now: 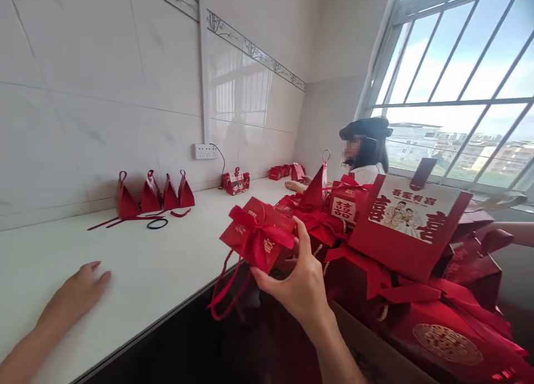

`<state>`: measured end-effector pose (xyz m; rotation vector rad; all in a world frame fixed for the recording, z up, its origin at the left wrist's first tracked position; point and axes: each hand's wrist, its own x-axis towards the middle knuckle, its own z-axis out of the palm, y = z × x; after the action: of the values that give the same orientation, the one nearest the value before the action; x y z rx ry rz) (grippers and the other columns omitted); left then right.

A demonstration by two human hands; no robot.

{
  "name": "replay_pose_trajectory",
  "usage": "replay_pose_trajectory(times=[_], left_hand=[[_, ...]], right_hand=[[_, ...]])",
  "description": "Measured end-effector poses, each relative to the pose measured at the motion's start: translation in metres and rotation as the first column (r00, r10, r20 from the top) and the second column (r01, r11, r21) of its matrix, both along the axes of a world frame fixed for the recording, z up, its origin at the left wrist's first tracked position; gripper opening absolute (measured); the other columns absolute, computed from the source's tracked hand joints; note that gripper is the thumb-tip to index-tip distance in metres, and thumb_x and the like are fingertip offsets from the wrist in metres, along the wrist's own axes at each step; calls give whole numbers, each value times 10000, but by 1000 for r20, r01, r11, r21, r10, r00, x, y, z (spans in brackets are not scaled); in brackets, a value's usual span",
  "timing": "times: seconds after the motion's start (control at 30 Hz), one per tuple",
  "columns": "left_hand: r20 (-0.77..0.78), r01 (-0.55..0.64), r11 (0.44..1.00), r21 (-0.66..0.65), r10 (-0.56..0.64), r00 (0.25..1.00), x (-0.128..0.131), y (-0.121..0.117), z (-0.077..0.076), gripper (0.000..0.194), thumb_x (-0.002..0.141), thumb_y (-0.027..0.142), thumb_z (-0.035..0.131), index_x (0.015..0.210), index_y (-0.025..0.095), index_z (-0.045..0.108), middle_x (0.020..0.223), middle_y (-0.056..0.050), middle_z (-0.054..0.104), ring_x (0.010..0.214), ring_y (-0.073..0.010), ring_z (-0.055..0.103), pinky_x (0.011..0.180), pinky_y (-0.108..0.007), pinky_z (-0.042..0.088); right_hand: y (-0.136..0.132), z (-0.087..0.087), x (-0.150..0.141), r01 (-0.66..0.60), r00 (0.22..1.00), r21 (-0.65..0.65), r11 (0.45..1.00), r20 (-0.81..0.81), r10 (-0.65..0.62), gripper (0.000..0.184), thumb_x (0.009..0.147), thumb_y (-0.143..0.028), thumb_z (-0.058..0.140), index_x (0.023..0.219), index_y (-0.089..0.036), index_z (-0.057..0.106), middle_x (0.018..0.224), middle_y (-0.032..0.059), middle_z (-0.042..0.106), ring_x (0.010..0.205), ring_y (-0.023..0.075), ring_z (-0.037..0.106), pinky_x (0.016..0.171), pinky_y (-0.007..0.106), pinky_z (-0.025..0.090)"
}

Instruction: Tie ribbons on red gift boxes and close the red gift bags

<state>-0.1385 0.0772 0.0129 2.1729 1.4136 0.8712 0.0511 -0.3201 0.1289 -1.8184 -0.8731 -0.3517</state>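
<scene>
My right hand (306,281) grips a small red gift box (271,220) by its right side, thumb below and fingers above. A red ribbon bow (256,236) is tied across the box, and its loose ends hang down past the table edge. My left hand (77,292) rests at the left on the white table (146,284), thumb and fingers apart, holding nothing. Beyond it, several red triangular boxes (129,200) with loops on top stand near the wall. A black ring (157,224) and loose red ribbons (125,218) lie before them.
To the right, red gift bags and boxes are heaped, among them a printed red bag (400,222) and a ribboned box (448,339). A patterned box (236,182) stands farther back on the table. A co-worker in a black cap (365,128) is beyond the heap, by the barred window.
</scene>
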Motion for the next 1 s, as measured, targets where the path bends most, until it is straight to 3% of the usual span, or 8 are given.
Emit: replay_pose_trajectory(times=[0.13, 0.23, 0.33, 0.43, 0.53, 0.63, 0.77, 1.0], left_hand=[[203, 398, 916, -44, -382, 902, 28, -63, 22, 548, 675, 533, 559, 1191, 362, 493, 1372, 26, 482, 1232, -315, 475, 1012, -465, 395], [349, 813, 579, 56, -775, 527, 53, -119, 57, 787, 691, 461, 647, 1391, 403, 292, 1474, 9, 343, 1304, -308, 398, 1017, -406, 418], [345, 928, 368, -56, -865, 364, 74, -145, 85, 859, 691, 371, 708, 1417, 373, 249, 1388, -61, 457, 1150, -317, 545, 897, -379, 504], [425, 951, 287, -116, -851, 308, 97, -143, 98, 892, 651, 324, 758, 1394, 363, 267, 1307, -69, 523, 1067, -291, 592, 836, -350, 530], [607, 930, 349, -117, -716, 345, 122, -134, 96, 846, 623, 397, 761, 1347, 303, 333, 1260, -92, 537, 1093, -296, 572, 806, -350, 543], [696, 783, 601, -163, -492, 522, 141, -125, 84, 856, 647, 469, 709, 1360, 248, 292, 1270, -129, 494, 1076, -287, 572, 792, -387, 547], [594, 357, 926, -124, -219, 774, 146, -103, 50, 990, 587, 443, 738, 1394, 187, 226, 1332, -173, 371, 1164, -325, 497, 929, -494, 466], [-8, 94, 995, -42, -95, 995, 115, -71, -3, 973, 615, 391, 700, 1369, 8, 219, 1276, -263, 452, 1243, -382, 416, 1052, -503, 318]], right_hand=[[34, 10, 0, -129, 988, -37, 991, -85, 125, 1083, 597, -443, 747, 1449, -132, 154, 813, 38, 653, 617, 203, 616, 663, 340, 545], [50, 4, 3, -351, 918, -21, 936, -203, 340, 1029, 601, -410, 758, 1439, -144, 223, 818, 24, 645, 672, 182, 607, 644, 286, 541], [57, -1, 15, -461, 849, 59, 885, -259, 460, 939, 634, -422, 740, 1421, -164, 297, 827, 17, 623, 706, 168, 593, 620, 256, 525], [59, -5, 24, -388, 872, 161, 908, -255, 418, 858, 692, -454, 710, 1411, -186, 328, 781, 1, 565, 661, 143, 559, 535, 224, 498], [60, -17, 20, -274, 931, 313, 909, -151, 333, 783, 766, -463, 671, 1420, -262, 289, 853, 8, 526, 634, 114, 523, 467, 193, 476], [64, -45, 1, -368, 918, 342, 865, -15, 396, 560, 876, -404, 553, 1378, -295, 332, 843, 11, 517, 617, 106, 503, 456, 187, 473], [80, -90, -24, -565, 823, 165, 809, 46, 566, 363, 887, -231, 490, 1243, -277, 438, 769, -6, 523, 535, 83, 484, 427, 165, 433], [109, -128, -38, -728, 686, -11, 685, -18, 728, 173, 870, -164, 437, 1010, -178, 539, 678, 4, 517, 504, 94, 513, 407, 164, 397]])
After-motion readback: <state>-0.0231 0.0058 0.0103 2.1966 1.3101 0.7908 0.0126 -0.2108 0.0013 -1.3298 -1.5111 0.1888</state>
